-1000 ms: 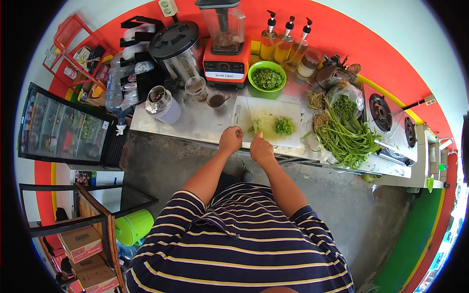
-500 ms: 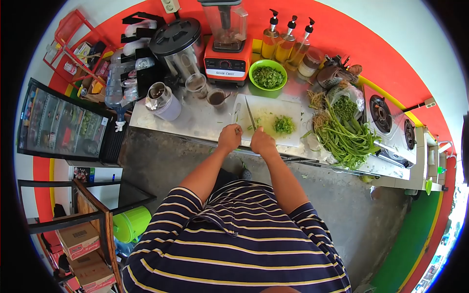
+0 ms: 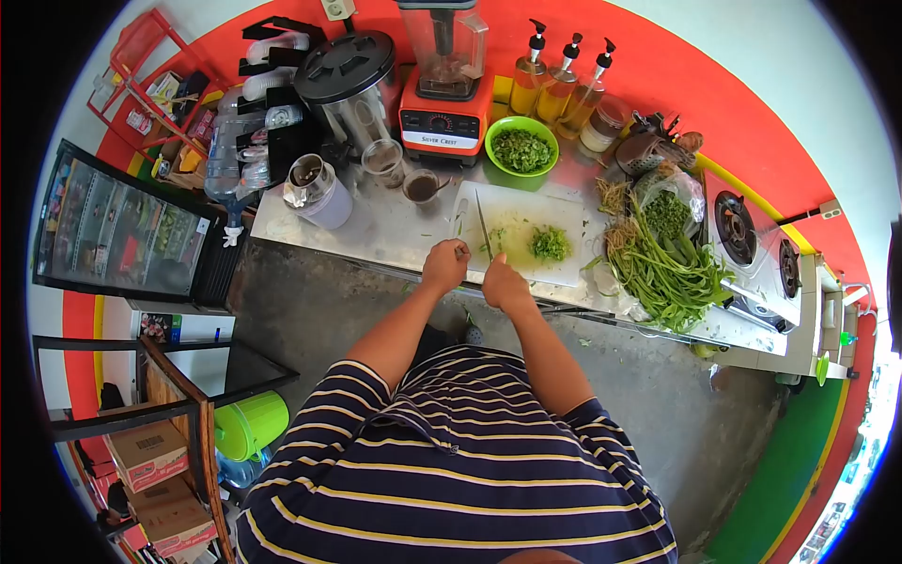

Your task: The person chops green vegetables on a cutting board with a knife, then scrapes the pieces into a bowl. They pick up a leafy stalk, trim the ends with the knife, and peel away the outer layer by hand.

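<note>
My right hand (image 3: 505,285) is closed around the handle of a knife (image 3: 484,226), whose blade points away from me over the left part of a white cutting board (image 3: 564,211). Closed too, my left hand (image 3: 445,266) is at the board's front left corner, left of the knife. Its fingertips are pressed together, and what they hold, if anything, is hidden. A small heap of chopped greens (image 3: 550,244) lies on the board right of the blade, with a few bits beside the blade. Behind the board is a green bowl (image 3: 521,170) of chopped leaves.
Long leafy greens (image 3: 662,282) and a plastic bag of chopped greens (image 3: 667,209) lie right of the board, before a gas stove (image 3: 756,249). A red blender (image 3: 443,117), pump bottles (image 3: 556,89), a steel container (image 3: 348,85) and cups (image 3: 383,162) line the counter.
The view has shifted slightly. My right hand and the knife have come a little toward me over the board. My left hand stays almost in place, and the heap of greens looks the same.
</note>
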{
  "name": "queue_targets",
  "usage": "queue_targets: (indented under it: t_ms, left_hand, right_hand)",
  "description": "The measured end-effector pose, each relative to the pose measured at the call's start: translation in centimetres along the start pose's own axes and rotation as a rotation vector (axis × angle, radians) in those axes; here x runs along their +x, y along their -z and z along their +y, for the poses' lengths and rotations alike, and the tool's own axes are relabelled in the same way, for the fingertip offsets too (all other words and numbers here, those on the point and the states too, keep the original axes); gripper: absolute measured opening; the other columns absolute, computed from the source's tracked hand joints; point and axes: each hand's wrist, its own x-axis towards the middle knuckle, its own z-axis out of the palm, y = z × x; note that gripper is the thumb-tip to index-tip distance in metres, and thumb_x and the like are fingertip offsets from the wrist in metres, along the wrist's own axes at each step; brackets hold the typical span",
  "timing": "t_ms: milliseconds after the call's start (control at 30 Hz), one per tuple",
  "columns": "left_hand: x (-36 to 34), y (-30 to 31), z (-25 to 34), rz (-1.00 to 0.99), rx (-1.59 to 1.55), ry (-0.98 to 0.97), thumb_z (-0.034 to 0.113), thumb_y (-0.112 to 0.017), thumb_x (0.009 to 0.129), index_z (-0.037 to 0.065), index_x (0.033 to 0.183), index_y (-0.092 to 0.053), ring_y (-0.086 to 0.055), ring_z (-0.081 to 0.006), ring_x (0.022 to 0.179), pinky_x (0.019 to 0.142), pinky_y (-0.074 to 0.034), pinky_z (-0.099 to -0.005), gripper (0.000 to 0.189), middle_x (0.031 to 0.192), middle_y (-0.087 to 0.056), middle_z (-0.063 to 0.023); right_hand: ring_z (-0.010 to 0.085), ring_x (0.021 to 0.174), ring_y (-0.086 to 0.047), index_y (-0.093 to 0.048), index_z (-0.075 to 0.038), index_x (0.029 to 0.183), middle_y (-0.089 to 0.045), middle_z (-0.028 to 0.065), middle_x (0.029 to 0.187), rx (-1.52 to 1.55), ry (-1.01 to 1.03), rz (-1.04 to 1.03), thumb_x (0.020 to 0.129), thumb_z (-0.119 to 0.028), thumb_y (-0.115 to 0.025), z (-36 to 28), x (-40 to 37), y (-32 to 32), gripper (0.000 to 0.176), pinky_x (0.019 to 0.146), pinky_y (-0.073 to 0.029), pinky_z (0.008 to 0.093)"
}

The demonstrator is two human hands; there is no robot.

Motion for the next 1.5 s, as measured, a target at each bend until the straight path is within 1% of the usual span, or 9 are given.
queue_targets:
  t_ms: [700, 767, 867, 967, 1100, 1167, 1200, 1267, 1500]
  left_hand:
    - [-0.2, 0.3, 0.3, -0.032, -0.015, 0.033, 0.012, -0.070, 0.082, 0.006, 0.090, -0.071, -0.067, -0.0327, 0.083, 0.077, -0.052, -0.0418, 0.010, 0.087, -0.069, -0.0158]
    - [-0.1, 0.0, 0.0, 0.000, -0.017, -0.007, 0.012, -0.070, 0.081, 0.007, 0.090, -0.071, -0.067, -0.0335, 0.080, 0.076, -0.052, -0.0422, 0.010, 0.086, -0.068, -0.0155]
    - [-0.3, -0.3, -0.2, 0.032, 0.001, -0.038, 0.012, -0.069, 0.082, 0.007, 0.090, -0.071, -0.066, -0.0340, 0.081, 0.077, -0.052, -0.0430, 0.010, 0.086, -0.067, -0.0163]
    - [-0.6, -0.3, -0.1, 0.023, -0.013, -0.025, 0.013, -0.069, 0.083, 0.008, 0.090, -0.071, -0.065, -0.0341, 0.083, 0.078, -0.051, -0.0442, 0.009, 0.088, -0.066, -0.0167]
    - [-0.8, -1.0, -0.8, 0.102, 0.015, -0.077, 0.013, -0.068, 0.083, 0.008, 0.089, -0.071, -0.064, -0.0342, 0.082, 0.076, -0.050, -0.0456, 0.008, 0.087, -0.064, -0.0163]
    - [-0.8, -1.5, -1.0, 0.201, 0.012, -0.173, 0.010, -0.069, 0.081, 0.006, 0.086, -0.070, -0.059, -0.0307, 0.067, 0.066, -0.047, -0.0425, 0.007, 0.075, -0.058, -0.0139]
    - [-0.9, -1.2, -0.5, 0.200, 0.009, -0.176, 0.010, -0.069, 0.081, 0.006, 0.086, -0.070, -0.059, -0.0307, 0.067, 0.066, -0.047, -0.0425, 0.007, 0.075, -0.058, -0.0139]
    - [-1.7, -0.5, 0.3, 0.152, 0.016, -0.148, 0.012, -0.068, 0.083, 0.009, 0.087, -0.070, -0.062, -0.0341, 0.081, 0.073, -0.049, -0.0457, 0.006, 0.082, -0.061, -0.0139]
    - [-2.1, -1.2, -0.3, 0.269, 0.105, -0.285, 0.013, -0.067, 0.083, 0.009, 0.089, -0.073, -0.063, -0.0322, 0.086, 0.076, -0.051, -0.0427, 0.009, 0.085, -0.064, -0.0104]
  right_hand:
    - [0.0423, 0.107, -0.066, -0.041, 0.005, 0.121, -0.067, 0.0304, 0.111, -0.005, 0.005, 0.002, 0.088, -0.010, -0.058, -1.2, -0.2, 0.4, 0.039, 0.093, -0.053, 0.0463]
    - [0.0361, 0.102, -0.070, -0.042, 0.003, 0.121, -0.070, 0.0251, 0.107, -0.070, 0.018, 0.061, 0.091, -0.015, -0.057, -0.7, -0.4, -1.4, 0.038, 0.087, -0.056, 0.0433]
    - [0.0364, 0.103, -0.070, -0.042, 0.004, 0.123, -0.070, 0.0245, 0.107, -0.068, 0.043, 0.071, 0.090, -0.014, -0.057, -0.6, 0.2, -1.2, 0.040, 0.088, -0.055, 0.0434]
    - [0.0420, 0.107, -0.067, -0.040, 0.005, 0.121, -0.067, 0.0302, 0.110, -0.042, 0.034, -0.009, 0.088, -0.011, -0.058, -1.1, 0.5, 1.2, 0.041, 0.093, -0.052, 0.0477]
    - [0.0414, 0.106, -0.067, -0.039, 0.005, 0.121, -0.067, 0.0298, 0.110, -0.026, 0.020, -0.017, 0.088, -0.011, -0.059, -0.9, -0.6, -0.3, 0.042, 0.092, -0.053, 0.0469]
    - [0.0415, 0.106, -0.067, -0.040, 0.005, 0.121, -0.068, 0.0294, 0.109, -0.053, 0.017, 0.044, 0.089, -0.013, -0.057, -0.7, -0.7, -1.9, 0.040, 0.091, -0.054, 0.0458]
    - [0.0415, 0.107, -0.067, -0.041, 0.005, 0.121, -0.067, 0.0299, 0.110, -0.039, 0.018, 0.030, 0.089, -0.013, -0.058, -0.8, -0.5, -1.7, 0.040, 0.092, -0.053, 0.0456]
    - [0.0412, 0.107, -0.067, -0.041, 0.005, 0.120, -0.067, 0.0304, 0.109, -0.043, 0.021, 0.032, 0.088, -0.012, -0.058, -1.1, 0.5, -0.7, 0.040, 0.093, -0.053, 0.0458]
    - [0.0416, 0.107, -0.067, -0.041, 0.005, 0.118, -0.068, 0.0303, 0.109, -0.024, -0.019, 0.001, 0.090, -0.011, -0.056, -1.5, -1.8, -0.6, 0.036, 0.092, -0.053, 0.0461]
